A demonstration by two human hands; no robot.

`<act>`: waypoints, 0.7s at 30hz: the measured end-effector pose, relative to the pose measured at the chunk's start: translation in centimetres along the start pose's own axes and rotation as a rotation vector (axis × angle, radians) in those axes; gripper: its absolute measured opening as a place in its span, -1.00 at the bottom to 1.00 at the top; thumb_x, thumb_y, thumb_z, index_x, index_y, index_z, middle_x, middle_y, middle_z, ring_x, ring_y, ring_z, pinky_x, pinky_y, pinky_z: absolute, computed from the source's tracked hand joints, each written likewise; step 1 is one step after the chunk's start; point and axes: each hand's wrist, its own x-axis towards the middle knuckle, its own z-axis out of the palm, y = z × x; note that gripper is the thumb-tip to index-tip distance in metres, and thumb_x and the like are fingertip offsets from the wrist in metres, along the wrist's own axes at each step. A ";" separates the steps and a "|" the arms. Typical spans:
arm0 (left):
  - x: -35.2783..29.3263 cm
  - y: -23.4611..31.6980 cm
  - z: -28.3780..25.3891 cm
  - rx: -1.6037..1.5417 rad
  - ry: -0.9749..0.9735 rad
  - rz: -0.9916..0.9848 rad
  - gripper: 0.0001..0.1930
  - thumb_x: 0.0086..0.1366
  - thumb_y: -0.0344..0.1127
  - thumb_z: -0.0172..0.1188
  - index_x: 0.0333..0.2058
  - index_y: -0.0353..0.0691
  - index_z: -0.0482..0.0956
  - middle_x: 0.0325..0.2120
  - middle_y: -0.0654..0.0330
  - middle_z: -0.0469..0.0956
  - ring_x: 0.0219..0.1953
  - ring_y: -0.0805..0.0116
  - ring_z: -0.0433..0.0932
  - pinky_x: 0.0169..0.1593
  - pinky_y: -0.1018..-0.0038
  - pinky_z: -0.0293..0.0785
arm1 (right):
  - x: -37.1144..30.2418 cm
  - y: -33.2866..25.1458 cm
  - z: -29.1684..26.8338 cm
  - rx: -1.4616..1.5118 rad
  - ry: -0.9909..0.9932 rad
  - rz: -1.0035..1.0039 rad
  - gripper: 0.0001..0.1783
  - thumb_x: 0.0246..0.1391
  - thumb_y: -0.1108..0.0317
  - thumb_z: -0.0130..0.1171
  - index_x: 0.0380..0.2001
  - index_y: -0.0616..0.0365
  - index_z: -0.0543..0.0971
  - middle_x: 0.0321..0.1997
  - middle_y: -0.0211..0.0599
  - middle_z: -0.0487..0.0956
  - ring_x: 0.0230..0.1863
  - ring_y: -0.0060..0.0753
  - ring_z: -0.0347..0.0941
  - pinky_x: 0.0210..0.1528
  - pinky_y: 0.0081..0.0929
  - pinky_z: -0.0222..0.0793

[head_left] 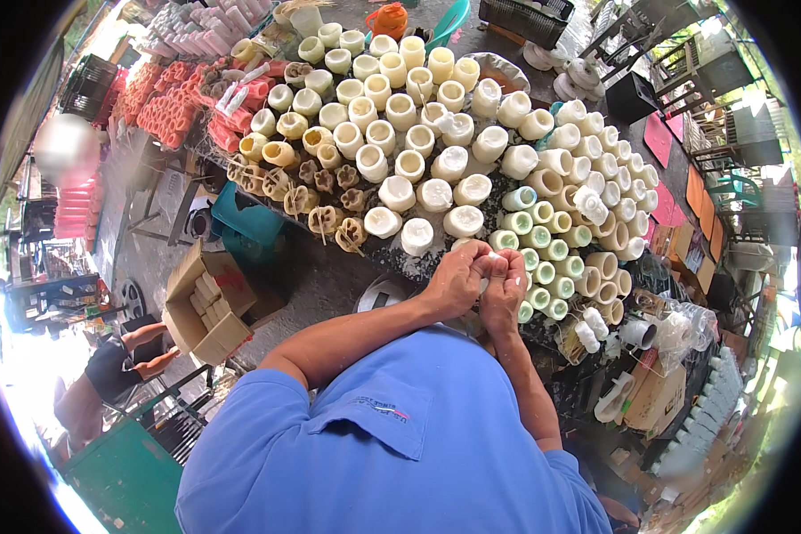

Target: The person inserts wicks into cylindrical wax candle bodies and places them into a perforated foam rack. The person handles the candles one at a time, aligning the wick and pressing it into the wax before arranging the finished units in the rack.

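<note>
My left hand (pixel 458 278) and my right hand (pixel 504 295) meet at the near edge of a crowded table, fingers pinched together. A small whitish bit shows between them, too small and covered to name. Just beyond my fingers stand cream, wax-like cylinders (pixel 464 220) with white tops. Beside my right hand are rows of pale green hollow cylinders (pixel 535 238). Farther back, many cream cups (pixel 362 111) stand upright, some hollow, some filled with white.
Flower-shaped brown pieces (pixel 327 219) line the table's left edge, with pink pieces (pixel 165 107) beyond. Tan cylinders (pixel 603 264) and plastic wrap (pixel 685 329) lie to the right. A cardboard box (pixel 206 303) sits at left, near another person's arms (pixel 151 351).
</note>
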 end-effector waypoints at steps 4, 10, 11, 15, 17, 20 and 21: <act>-0.1 -0.3 0.1 0.023 0.030 -0.057 -0.80 0.61 -0.33 0.11 0.06 -0.30 0.57 -0.19 0.07 0.70 -0.14 0.37 0.64 -0.02 0.36 0.61 | 0.0 -0.2 -0.3 0.049 -0.082 -0.055 -0.74 0.61 0.22 0.01 0.03 0.22 0.46 -0.15 -0.42 0.52 -0.18 -0.64 0.39 -0.15 -0.59 0.41; -0.6 0.7 0.0 0.034 -0.085 0.185 -0.82 0.58 -0.47 0.12 0.08 -0.26 0.53 -0.22 0.06 0.70 -0.15 0.30 0.70 -0.03 0.36 0.64 | -0.8 -0.9 -1.8 -0.042 -0.084 -0.078 -0.78 0.61 0.27 -0.01 -0.01 0.22 0.46 -0.19 -0.41 0.52 -0.21 -0.64 0.38 -0.18 -0.58 0.41; -0.7 0.9 0.2 0.020 -0.080 0.189 -0.83 0.58 -0.47 0.13 0.07 -0.25 0.53 -0.22 0.06 0.70 -0.17 0.29 0.71 -0.04 0.36 0.65 | -0.9 -0.9 -1.9 -0.053 -0.072 -0.077 -0.78 0.61 0.27 -0.01 -0.02 0.23 0.46 -0.20 -0.41 0.52 -0.22 -0.64 0.38 -0.19 -0.58 0.41; -0.9 1.1 0.1 0.061 -0.014 0.184 -0.85 0.55 -0.46 0.16 0.02 -0.28 0.55 -0.23 0.04 0.71 -0.24 0.28 0.70 -0.11 0.33 0.63 | -1.3 -0.5 -1.0 -0.074 0.008 -0.137 -0.76 0.60 0.25 0.03 -0.06 0.23 0.47 -0.24 -0.44 0.52 -0.29 -0.64 0.34 -0.26 -0.56 0.38; -0.9 0.9 -0.3 0.075 -0.007 0.157 -0.87 0.56 -0.43 0.15 0.01 -0.27 0.55 -0.24 0.02 0.70 -0.25 0.26 0.68 -0.15 0.32 0.61 | -1.5 -0.4 -0.1 -0.052 0.041 -0.157 -0.76 0.58 0.24 0.06 -0.08 0.22 0.48 -0.25 -0.46 0.51 -0.29 -0.66 0.34 -0.26 -0.56 0.38; -0.8 0.4 -1.2 0.020 0.022 0.078 -0.84 0.56 -0.34 0.15 -0.05 -0.30 0.58 -0.28 -0.04 0.68 -0.25 0.11 0.68 -0.12 0.23 0.59 | -1.7 -0.5 1.2 0.135 0.065 -0.043 -0.78 0.56 0.25 0.12 -0.02 0.20 0.50 -0.19 -0.46 0.56 -0.25 -0.67 0.40 -0.19 -0.60 0.43; -0.7 0.3 -1.6 -0.046 0.017 -0.019 -0.84 0.57 -0.34 0.14 -0.04 -0.30 0.58 -0.27 0.01 0.68 -0.26 0.19 0.67 -0.13 0.27 0.59 | -1.8 -0.7 1.5 0.175 0.032 -0.069 -0.77 0.55 0.25 0.14 0.01 0.21 0.51 -0.16 -0.44 0.58 -0.22 -0.67 0.43 -0.17 -0.61 0.45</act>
